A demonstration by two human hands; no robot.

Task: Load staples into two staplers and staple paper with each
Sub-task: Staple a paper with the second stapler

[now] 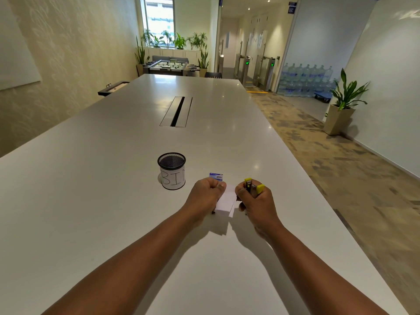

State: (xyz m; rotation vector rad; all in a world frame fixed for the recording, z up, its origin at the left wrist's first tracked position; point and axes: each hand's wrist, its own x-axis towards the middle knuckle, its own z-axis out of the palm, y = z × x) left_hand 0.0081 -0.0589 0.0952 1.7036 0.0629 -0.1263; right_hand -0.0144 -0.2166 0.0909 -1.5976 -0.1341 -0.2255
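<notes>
A small stack of white paper (226, 201) is held between my two hands above the white table (113, 201). My left hand (205, 196) pinches the paper's left edge with closed fingers. My right hand (256, 201) is wrapped around a yellow and grey stapler (251, 186), whose yellow ends stick out above the fist, just right of the paper. A small blue staple box (216, 176) lies on the table just beyond the hands. I see only one stapler; something small and dark peeks out under my left hand.
A black mesh cup (172, 170) with a white label reading "BIN" stands left of the hands. A cable slot (176, 111) is set into the table's middle. The table's right edge runs close to my right arm, with carpeted floor beyond.
</notes>
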